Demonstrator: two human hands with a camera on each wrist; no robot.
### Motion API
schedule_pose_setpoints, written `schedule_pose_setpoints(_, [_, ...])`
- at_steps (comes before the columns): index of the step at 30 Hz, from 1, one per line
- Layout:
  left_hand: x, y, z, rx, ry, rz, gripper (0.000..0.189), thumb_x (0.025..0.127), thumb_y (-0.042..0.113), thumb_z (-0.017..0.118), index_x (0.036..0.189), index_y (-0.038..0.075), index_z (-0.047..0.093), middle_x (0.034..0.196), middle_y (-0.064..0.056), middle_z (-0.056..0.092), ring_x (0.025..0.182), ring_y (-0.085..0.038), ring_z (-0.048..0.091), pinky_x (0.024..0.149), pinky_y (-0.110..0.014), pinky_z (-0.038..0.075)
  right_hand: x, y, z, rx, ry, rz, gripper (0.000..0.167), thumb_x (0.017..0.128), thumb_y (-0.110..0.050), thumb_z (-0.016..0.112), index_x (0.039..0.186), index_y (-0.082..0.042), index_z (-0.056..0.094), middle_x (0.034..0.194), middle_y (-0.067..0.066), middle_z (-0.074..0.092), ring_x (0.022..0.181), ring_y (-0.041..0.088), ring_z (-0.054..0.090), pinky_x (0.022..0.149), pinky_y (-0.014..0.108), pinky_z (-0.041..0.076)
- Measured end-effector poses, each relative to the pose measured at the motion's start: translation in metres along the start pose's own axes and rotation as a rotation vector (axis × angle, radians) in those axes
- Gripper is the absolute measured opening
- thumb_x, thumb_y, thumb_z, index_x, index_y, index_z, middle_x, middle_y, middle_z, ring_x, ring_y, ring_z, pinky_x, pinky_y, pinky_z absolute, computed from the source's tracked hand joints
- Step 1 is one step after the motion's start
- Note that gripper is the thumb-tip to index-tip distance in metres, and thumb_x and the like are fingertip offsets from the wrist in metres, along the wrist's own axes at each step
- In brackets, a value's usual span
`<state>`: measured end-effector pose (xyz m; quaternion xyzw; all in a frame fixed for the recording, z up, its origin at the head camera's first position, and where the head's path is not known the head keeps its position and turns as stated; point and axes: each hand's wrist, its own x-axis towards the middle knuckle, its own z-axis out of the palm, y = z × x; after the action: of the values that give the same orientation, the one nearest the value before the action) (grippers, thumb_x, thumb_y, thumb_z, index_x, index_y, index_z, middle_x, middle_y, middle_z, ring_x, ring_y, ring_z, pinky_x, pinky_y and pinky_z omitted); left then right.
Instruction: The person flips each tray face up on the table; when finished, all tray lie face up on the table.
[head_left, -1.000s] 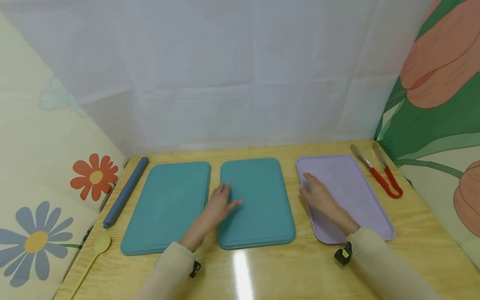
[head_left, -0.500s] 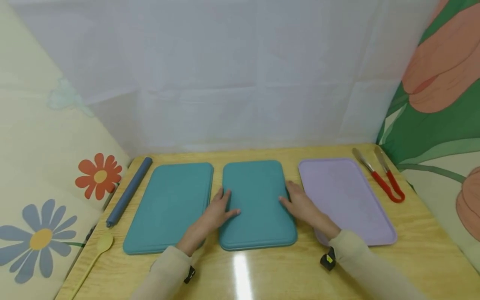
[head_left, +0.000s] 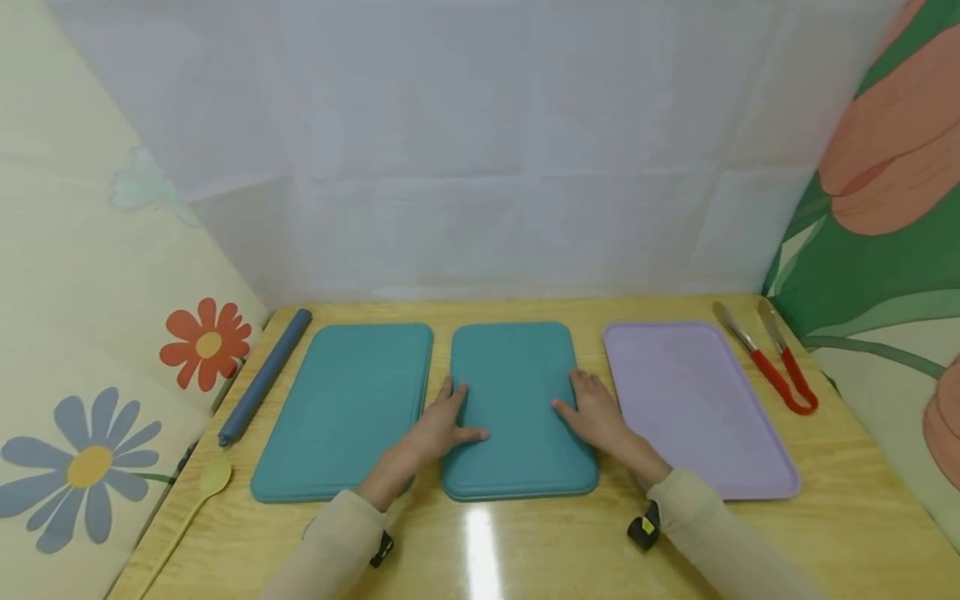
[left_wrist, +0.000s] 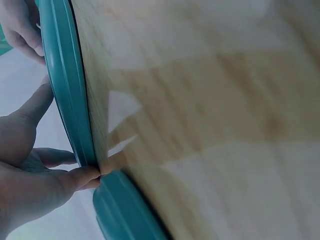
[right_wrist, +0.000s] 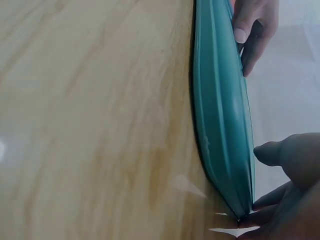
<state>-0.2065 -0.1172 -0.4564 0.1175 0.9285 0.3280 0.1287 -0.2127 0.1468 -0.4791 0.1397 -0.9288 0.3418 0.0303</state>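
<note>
A teal rectangular lidded tray [head_left: 513, 375] with rounded corners and a ridged side lies flat in the middle of the table. My left hand [head_left: 438, 427] holds its left edge, thumb across the top and fingers down at the side. In the left wrist view those fingertips [left_wrist: 89, 175] are right at the lower rim, beside a corner of the second teal tray [left_wrist: 122, 210]. My right hand [head_left: 598, 412] holds the opposite edge. Its fingers [right_wrist: 262, 217] reach the bottom rim in the right wrist view, with the thumb at the top face.
Left of the middle lies a similar teal tray [head_left: 348, 408], then a blue rolled-up mat or rod [head_left: 266, 375] and a yellow spoon [head_left: 213, 477]. At right are a lilac tray [head_left: 693, 400] and red-handled tongs [head_left: 780, 375]. A white cloth [head_left: 480, 208] hangs behind the wooden table [head_left: 547, 533].
My right hand has moved left, from over the lilac tray to the right edge of the middle teal tray. My left hand stays at the left edge, slightly lower.
</note>
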Motion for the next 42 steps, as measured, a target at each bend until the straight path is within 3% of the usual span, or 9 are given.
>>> schedule_pose_setpoints(8, [0.0029,0.0013,0.0011,0.004,0.002,-0.009,0.094,0.080,0.028,0.080,0.148,-0.009,0.025,0.155,-0.030,0.004,0.140,-0.044,0.021,0.109,-0.051,0.031,0.0013,-0.0023,-0.0010,-0.017,-0.029,0.103,0.071,0.094,-0.026,0.062,0.141,0.017,0.031,0.144,0.036,0.034,0.136,0.051,0.025,0.110,0.058,0.024])
schedule_pose_setpoints(19, [0.0033,0.0008,0.0005,0.054,-0.004,-0.020,0.097,0.077,0.031,0.082,0.147,-0.009,0.028,0.155,-0.031,0.007,0.138,-0.044,0.025,0.107,-0.051,0.034,0.0028,-0.0059,0.0021,0.052,-0.058,0.214,0.083,0.093,-0.047,0.057,0.147,0.008,0.027,0.152,0.028,0.026,0.142,0.043,0.017,0.113,0.056,0.019])
schedule_pose_setpoints(36, [0.0041,0.0027,-0.0002,0.057,0.004,-0.019,0.097,0.076,0.030,0.083,0.146,-0.010,0.030,0.154,-0.032,0.009,0.137,-0.045,0.027,0.105,-0.051,0.036,0.0001,-0.0034,-0.0025,0.208,-0.036,0.298,0.080,0.094,-0.052,0.052,0.151,-0.002,0.027,0.155,0.023,0.023,0.143,0.040,0.019,0.113,0.056,0.019])
schedule_pose_setpoints(42, [0.0044,0.0021,0.0000,0.056,0.002,-0.020,0.098,0.075,0.030,0.084,0.146,-0.010,0.029,0.154,-0.033,0.009,0.137,-0.045,0.027,0.106,-0.052,0.035,-0.0016,-0.0009,-0.0016,0.259,0.003,0.284,0.076,0.094,-0.049,0.055,0.149,-0.002,0.032,0.153,0.021,0.029,0.141,0.038,0.025,0.113,0.052,0.022])
